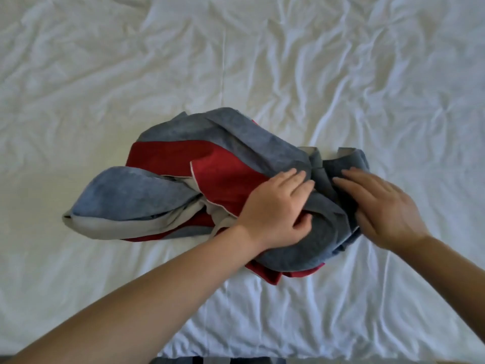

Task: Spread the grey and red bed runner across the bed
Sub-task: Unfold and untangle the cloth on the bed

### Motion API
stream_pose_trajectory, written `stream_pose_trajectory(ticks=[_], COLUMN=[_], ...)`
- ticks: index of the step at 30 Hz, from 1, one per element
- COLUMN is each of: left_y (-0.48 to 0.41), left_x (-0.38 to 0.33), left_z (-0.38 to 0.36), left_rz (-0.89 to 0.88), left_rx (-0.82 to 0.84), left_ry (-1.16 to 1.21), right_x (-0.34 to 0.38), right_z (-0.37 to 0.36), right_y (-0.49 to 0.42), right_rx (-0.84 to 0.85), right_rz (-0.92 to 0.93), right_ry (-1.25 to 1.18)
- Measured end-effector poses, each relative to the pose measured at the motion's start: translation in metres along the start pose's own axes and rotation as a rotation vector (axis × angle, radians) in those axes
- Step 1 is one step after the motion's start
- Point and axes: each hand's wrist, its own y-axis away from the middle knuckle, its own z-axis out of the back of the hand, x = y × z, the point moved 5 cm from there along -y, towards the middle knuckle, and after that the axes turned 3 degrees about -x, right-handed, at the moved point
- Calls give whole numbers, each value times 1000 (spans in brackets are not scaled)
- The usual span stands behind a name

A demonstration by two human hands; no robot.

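The grey and red bed runner [210, 164] lies crumpled in a heap in the middle of the white bed [105, 74], with a pale lining showing at its folds. One grey loop sticks out to the left. My left hand [278, 208] rests flat on the heap where red meets grey, fingers stretched out and thumb against a grey fold. My right hand [378, 206] lies on the grey bunch at the heap's right end with its fingers straight. Neither hand visibly holds a fold.
The wrinkled white sheet stretches out on all sides of the heap. The near edge of the bed [236, 355] runs along the bottom of the view, with a dark strip of floor below it.
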Motion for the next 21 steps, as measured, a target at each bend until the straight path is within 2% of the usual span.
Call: stream_pose_trajectory(ticks=[3,6,9,16,21], left_y=[-17,-30,-39,-52,-83], left_x=[-37,-46,-38,-46,-74], left_z=[-36,-83,-115,-134,-137], left_rz=[-40,97,198,169,104], left_rx=[75,309,419,389,349], left_ry=[35,-102,-274,-309,-325], right_x=[-31,-47,-55,-75,-106], right_z=[-12,-44,-62,-54,-30], right_y=[7,14,5,-3,0], right_rx=[19,233,288,85,83], right_rz=[-46,35,102,322,336], right_ry=[198,227,192,129,155])
